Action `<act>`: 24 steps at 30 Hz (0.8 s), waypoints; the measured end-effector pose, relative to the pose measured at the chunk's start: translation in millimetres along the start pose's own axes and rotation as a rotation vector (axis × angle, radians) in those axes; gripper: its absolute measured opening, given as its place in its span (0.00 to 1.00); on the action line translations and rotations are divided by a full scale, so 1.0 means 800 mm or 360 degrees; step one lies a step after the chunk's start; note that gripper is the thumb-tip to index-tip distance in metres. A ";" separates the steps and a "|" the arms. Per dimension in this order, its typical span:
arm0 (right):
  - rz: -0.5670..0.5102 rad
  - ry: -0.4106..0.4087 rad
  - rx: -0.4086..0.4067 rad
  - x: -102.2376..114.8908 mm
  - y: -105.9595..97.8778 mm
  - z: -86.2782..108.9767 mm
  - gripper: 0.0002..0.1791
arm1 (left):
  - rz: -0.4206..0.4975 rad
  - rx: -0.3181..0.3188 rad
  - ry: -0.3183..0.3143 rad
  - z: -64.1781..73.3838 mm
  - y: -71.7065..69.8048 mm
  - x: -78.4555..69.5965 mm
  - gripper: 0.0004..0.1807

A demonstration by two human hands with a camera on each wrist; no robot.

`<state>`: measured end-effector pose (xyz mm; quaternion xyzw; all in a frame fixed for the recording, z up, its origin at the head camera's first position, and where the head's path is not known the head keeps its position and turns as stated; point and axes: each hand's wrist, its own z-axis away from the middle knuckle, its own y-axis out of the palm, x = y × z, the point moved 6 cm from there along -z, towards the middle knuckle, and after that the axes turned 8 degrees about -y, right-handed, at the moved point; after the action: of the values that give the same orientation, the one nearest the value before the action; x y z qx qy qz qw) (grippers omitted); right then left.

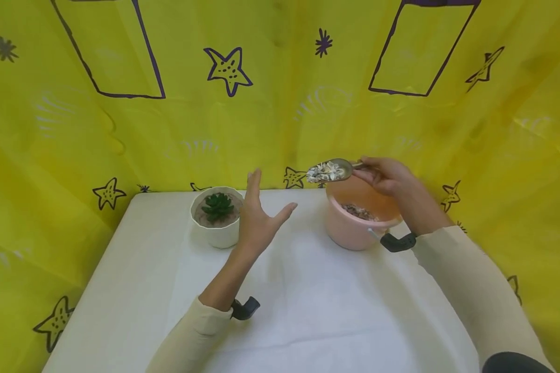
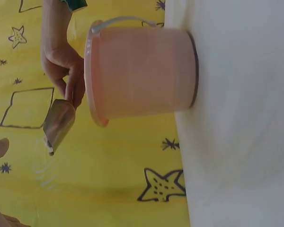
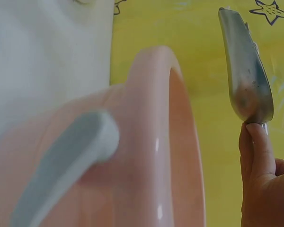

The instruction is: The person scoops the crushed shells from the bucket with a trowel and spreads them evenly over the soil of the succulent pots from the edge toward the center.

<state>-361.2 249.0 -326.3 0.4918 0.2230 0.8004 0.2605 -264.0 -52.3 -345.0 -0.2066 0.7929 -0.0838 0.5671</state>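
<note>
My right hand (image 1: 386, 175) grips the handle of a metal scoop (image 1: 343, 168) heaped with small pale stones or shell bits (image 1: 324, 172). Scoop and hand are above the rim of a pink bucket (image 1: 350, 230), which holds more of the loose bits (image 1: 359, 211) at its bottom. The right wrist view shows the scoop's underside (image 3: 248, 71) level with the wall behind. My left hand (image 1: 256, 223) is raised with thumb and fingers spread, holding nothing. Just left of it stands a white pot (image 1: 221, 237) with a green succulent (image 1: 217, 206) in pale soil.
A white cloth (image 1: 326, 311) covers the table. Behind it hangs a yellow curtain (image 1: 270, 114) with dark stars and outlines. The bucket's light handle (image 2: 125, 20) hangs down its side. Dark wrist straps (image 1: 398, 242) sit at both cuffs.
</note>
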 end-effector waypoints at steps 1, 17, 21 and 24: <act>0.0004 0.0003 0.0012 -0.001 0.004 -0.001 0.08 | -0.0016 -0.0021 -0.0005 0.000 -0.005 0.002 0.57; 0.0167 -0.0011 0.0062 -0.033 0.064 -0.028 0.07 | -0.0298 -0.0241 -0.0106 0.001 -0.097 0.054 0.64; 0.0271 -0.0043 0.0088 -0.050 0.077 -0.038 0.07 | -0.0341 -0.0160 -0.0234 0.005 -0.106 0.076 0.67; 0.0331 -0.0052 0.0078 -0.065 0.085 -0.045 0.07 | -0.0343 -0.0116 -0.0321 0.006 -0.111 0.091 0.69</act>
<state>-387.8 160.3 -334.2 0.5314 0.1858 0.8094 0.1675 -258.4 -162.7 -377.0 -0.3184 0.7076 -0.0943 0.6237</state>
